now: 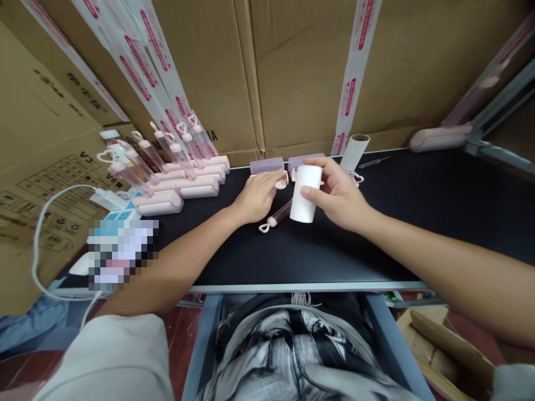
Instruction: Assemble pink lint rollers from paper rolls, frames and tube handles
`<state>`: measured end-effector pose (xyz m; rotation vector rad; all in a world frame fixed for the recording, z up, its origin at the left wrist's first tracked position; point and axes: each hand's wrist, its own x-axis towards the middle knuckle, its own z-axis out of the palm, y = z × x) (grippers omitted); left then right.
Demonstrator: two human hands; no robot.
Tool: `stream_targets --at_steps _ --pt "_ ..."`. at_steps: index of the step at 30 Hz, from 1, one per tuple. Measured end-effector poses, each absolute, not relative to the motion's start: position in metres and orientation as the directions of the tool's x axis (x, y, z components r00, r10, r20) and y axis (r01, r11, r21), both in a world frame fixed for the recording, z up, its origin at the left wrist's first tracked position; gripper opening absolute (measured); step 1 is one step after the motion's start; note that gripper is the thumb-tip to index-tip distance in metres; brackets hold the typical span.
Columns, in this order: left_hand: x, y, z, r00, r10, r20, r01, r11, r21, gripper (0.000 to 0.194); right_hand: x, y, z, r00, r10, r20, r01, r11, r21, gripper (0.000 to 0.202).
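My right hand (336, 195) is closed around a white paper roll (305, 203), held upright and slightly tilted above the table. My left hand (257, 196) is palm down with its fingers stretched out over a pink plastic piece (282, 179); the hand hides much of this piece, and its thumb is not clear. Between the hands, a clear pinkish handle with a heart-shaped loop (273, 220) lies on the black tabletop, partly behind the roll. Two purple cases (267, 165) lie just beyond the hands. Another heart-shaped loop (357, 178) shows beside my right hand.
Several pink rollers with upright clear handles (196, 186) stand at the left. A white tube (356, 151) and a thin screwdriver-like tool (376, 162) are at back right, with another pink roller (441, 138) beyond. Cardboard (301, 78) walls the back. A power strip (121, 214) lies left.
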<state>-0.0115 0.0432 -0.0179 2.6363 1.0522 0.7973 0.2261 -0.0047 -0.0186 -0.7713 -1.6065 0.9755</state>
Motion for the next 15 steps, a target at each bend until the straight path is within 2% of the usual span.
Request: stream_targets --at_steps 2,4,7,9,11,15 --pt "-0.011 0.045 -0.017 0.65 0.71 0.27 0.675 -0.703 0.223 0.057 0.228 -0.001 -0.019 -0.185 0.876 0.445 -0.008 0.452 -0.892 0.062" --pt "-0.009 0.044 -0.013 0.649 0.745 0.154 0.733 -0.666 0.139 0.055 0.227 0.0 -0.019 -0.173 0.88 0.442 -0.014 0.446 -0.895 0.062" --pt "-0.01 0.04 -0.004 0.639 0.76 0.118 0.76 -0.648 0.05 0.036 0.225 -0.002 -0.019 -0.184 0.882 0.433 -0.021 0.437 -0.899 0.062" --pt "-0.011 0.038 0.0 0.642 0.75 0.16 0.755 -0.654 0.035 0.028 0.224 -0.004 -0.018 -0.184 0.885 0.428 -0.024 0.431 -0.902 0.062" --pt "-0.012 0.037 0.002 0.621 0.763 0.178 0.769 -0.637 0.047 0.028 0.225 -0.005 -0.018 -0.178 0.886 0.429 -0.028 0.431 -0.902 0.061" --pt "-0.013 0.035 0.006 0.618 0.785 0.049 0.784 -0.62 0.044 0.029 0.225 -0.002 -0.019 -0.155 0.88 0.448 -0.047 0.446 -0.894 0.059"
